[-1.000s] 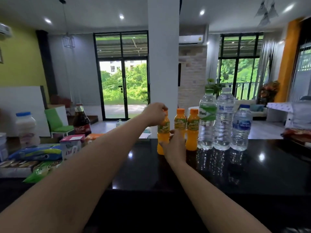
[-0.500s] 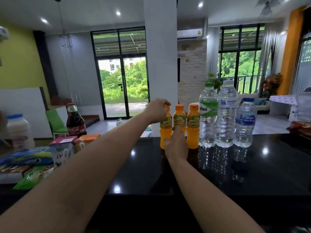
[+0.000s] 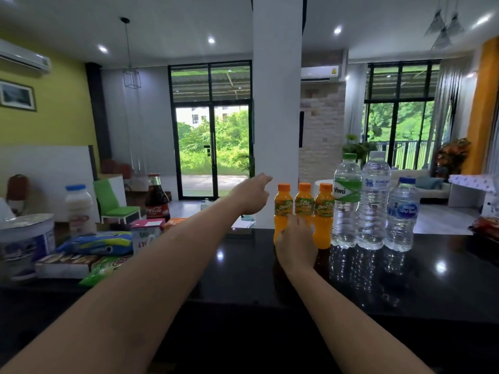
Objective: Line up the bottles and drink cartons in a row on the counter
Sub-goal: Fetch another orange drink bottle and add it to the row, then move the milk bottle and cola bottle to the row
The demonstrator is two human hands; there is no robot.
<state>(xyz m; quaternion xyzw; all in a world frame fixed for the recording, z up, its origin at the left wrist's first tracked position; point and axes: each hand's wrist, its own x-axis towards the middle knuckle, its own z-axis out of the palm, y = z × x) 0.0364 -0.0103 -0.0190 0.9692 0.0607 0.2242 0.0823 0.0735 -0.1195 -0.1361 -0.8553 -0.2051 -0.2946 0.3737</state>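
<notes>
Three small orange juice bottles stand side by side on the black counter [image 3: 237, 282]: left [image 3: 282, 209], middle [image 3: 304, 205], right [image 3: 324, 217]. Right of them stand three clear water bottles: green-labelled [image 3: 347, 203], tall [image 3: 375, 203] and short blue-capped [image 3: 402, 220]. My right hand [image 3: 295, 245] wraps the lower part of the middle orange bottle and hides its base. My left hand [image 3: 255, 195] hovers just left of the left orange bottle, fingers loose, holding nothing. A cola bottle [image 3: 157, 201], a white milk bottle [image 3: 79, 209] and a drink carton [image 3: 147, 234] stand far left.
Snack packets [image 3: 94, 245] and a flat box [image 3: 64, 263] lie at the counter's left end beside a white tub [image 3: 25, 238]. A red packet [image 3: 486, 228] sits at the right edge. A white pillar [image 3: 276, 103] rises behind the bottles.
My left hand has let go of the left orange bottle's top and drawn away to the left. My right hand stays low on the middle orange bottle.
</notes>
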